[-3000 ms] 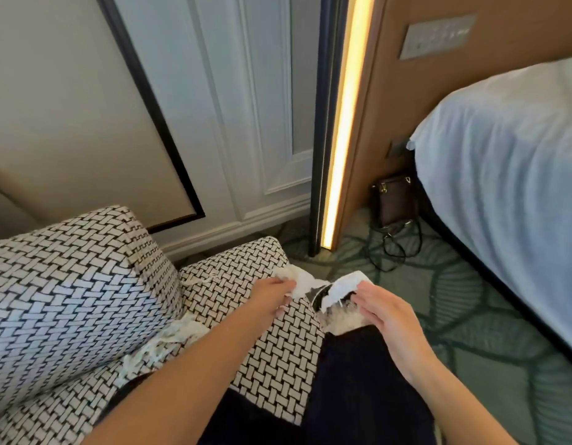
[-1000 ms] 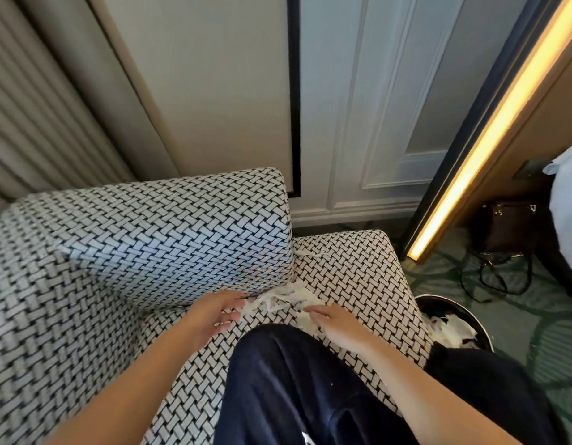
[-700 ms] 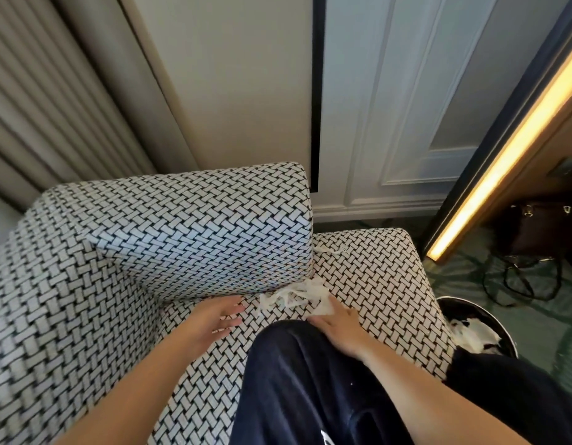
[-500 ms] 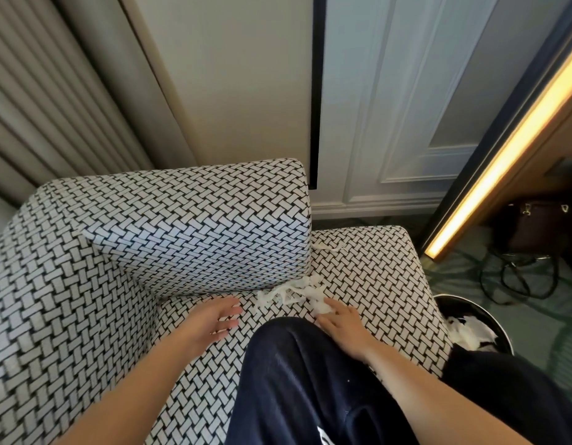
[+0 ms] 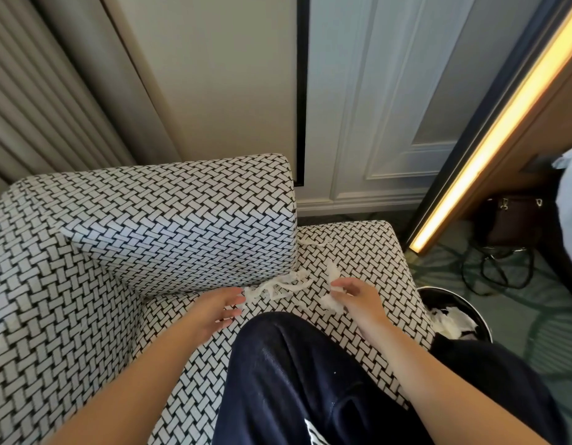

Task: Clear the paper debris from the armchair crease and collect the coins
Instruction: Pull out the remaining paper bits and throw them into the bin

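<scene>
A black-and-white woven armchair (image 5: 149, 239) fills the left and middle of the head view. White shredded paper debris (image 5: 278, 285) lies along the crease between the armrest and the seat cushion, with a thin strip (image 5: 313, 243) further back. My left hand (image 5: 214, 308) lies flat on the seat with straight fingers, its tips just short of the shreds. My right hand (image 5: 355, 297) is lifted off the cushion and pinches a bunch of white paper scraps (image 5: 333, 292). No coins are visible.
A round black waste bin (image 5: 458, 319) holding white paper stands on the green carpet right of the seat. A dark knee (image 5: 294, 364) rests on the cushion. A brown handbag (image 5: 516, 220) with straps lies by the lit wall strip. Curtain at left.
My right hand has lifted from the cushion with paper scraps pinched in it and moved a little right. My left hand stayed flat on the seat. The view shifted slightly.
</scene>
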The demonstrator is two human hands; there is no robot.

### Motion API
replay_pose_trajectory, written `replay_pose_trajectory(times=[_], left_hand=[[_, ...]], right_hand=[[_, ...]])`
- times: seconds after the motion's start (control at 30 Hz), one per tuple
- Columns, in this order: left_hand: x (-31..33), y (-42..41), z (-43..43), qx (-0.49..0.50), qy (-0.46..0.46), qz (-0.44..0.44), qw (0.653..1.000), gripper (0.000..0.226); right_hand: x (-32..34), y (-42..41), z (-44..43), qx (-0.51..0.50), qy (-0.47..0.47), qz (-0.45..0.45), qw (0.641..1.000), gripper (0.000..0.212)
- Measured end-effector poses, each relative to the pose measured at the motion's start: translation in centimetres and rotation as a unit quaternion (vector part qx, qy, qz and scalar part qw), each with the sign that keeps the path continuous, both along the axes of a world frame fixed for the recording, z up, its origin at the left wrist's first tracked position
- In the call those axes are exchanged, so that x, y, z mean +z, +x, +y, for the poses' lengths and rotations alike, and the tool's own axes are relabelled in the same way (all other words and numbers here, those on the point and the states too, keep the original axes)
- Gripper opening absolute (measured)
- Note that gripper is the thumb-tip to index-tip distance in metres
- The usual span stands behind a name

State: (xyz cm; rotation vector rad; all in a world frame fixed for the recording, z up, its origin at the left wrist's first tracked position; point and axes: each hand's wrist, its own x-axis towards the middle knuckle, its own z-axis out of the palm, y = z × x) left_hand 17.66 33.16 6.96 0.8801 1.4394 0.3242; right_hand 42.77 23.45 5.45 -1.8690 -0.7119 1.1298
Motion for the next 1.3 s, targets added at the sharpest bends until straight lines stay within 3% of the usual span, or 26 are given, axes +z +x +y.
replay_pose_trajectory(times=[0.1, 0.27, 0.37, 0.47, 0.53, 0.6, 0.73, 0.87, 0.97, 1.13, 1.3], left_hand=[[0.0, 1.0, 0.1, -0.096, 0.089, 0.079, 0.988, 0.023], [0.0, 3.6, 1.2, -0.253, 0.207, 0.159, 0.932, 0.033], [0.1, 5.3, 1.6, -0.342, 0.199, 0.201, 0.896, 0.033], [0.0, 6.5, 1.6, -0.44, 0.162, 0.276, 0.839, 0.033], [-0.3, 7.0, 1.5, -0.471, 0.14, 0.287, 0.822, 0.029], [-0.7, 7.1, 1.3, -0.463, 0.129, 0.287, 0.828, 0.026], [-1.4, 6.7, 1.0, -0.358, 0.14, 0.248, 0.889, 0.024], [-1.1, 6.1, 1.3, -0.308, 0.122, 0.217, 0.918, 0.023], [-0.6, 5.7, 1.6, -0.329, 0.136, 0.209, 0.911, 0.017], [0.9, 6.3, 2.1, -0.294, 0.188, 0.19, 0.918, 0.025], [3.1, 8.8, 1.5, -0.325, 0.213, 0.167, 0.906, 0.025]], right_hand=[[0.3, 0.2, 0.3, -0.067, 0.012, 0.061, 0.996, 0.015], [1.1, 0.6, 1.2, -0.133, 0.01, 0.139, 0.981, 0.021], [1.2, 0.8, 1.3, -0.146, 0.015, 0.17, 0.974, 0.024], [1.0, 1.1, 1.3, -0.15, 0.019, 0.184, 0.971, 0.024], [0.8, 1.4, 1.5, -0.159, 0.017, 0.194, 0.968, 0.024], [0.6, 1.7, 1.6, -0.166, 0.015, 0.205, 0.964, 0.024], [0.4, 2.1, 1.8, -0.176, 0.007, 0.214, 0.961, 0.027], [0.4, 2.4, 1.9, -0.189, 0.005, 0.225, 0.956, 0.031], [0.6, 2.4, 1.8, -0.188, 0.003, 0.247, 0.951, 0.044], [1.6, 3.4, 1.2, -0.215, -0.019, 0.295, 0.931, 0.037], [2.6, 5.0, -0.4, -0.269, -0.029, 0.348, 0.898, 0.033]])
